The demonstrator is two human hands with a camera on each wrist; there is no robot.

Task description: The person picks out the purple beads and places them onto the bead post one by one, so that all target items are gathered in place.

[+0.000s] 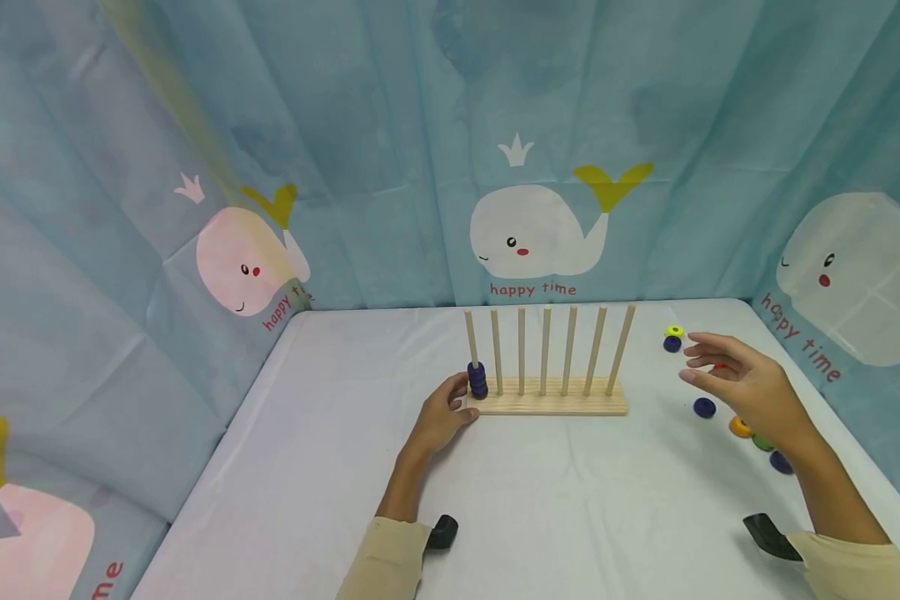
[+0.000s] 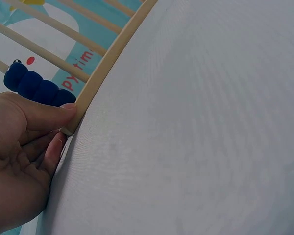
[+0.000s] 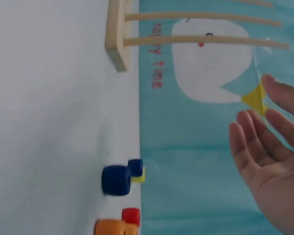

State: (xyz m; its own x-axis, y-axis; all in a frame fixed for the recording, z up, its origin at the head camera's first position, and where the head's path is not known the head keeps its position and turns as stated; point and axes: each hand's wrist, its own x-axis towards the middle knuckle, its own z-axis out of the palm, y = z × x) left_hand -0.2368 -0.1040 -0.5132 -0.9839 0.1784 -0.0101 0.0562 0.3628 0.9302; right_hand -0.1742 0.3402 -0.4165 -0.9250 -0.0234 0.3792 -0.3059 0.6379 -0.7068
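Observation:
A wooden peg rack (image 1: 547,406) stands on the white table with a row of upright pegs. Dark blue beads (image 1: 477,382) are stacked on its leftmost peg; the other pegs are bare. My left hand (image 1: 438,418) grips the left end of the rack's base, thumb at the front edge, as the left wrist view also shows. Over the right side of the table hovers my right hand (image 1: 757,392), fingers loosely bent and holding nothing. Below and left of it lies a loose dark blue bead (image 1: 704,407). In the right wrist view the palm (image 3: 279,181) is empty.
Farther back lie a yellow bead (image 1: 674,331) and a blue bead (image 1: 672,344). An orange bead (image 1: 740,427), a green bead (image 1: 763,442) and another blue bead (image 1: 782,462) sit near the right forearm. A red bead (image 3: 131,216) is partly hidden. A whale-print curtain (image 1: 375,167) surrounds the table.

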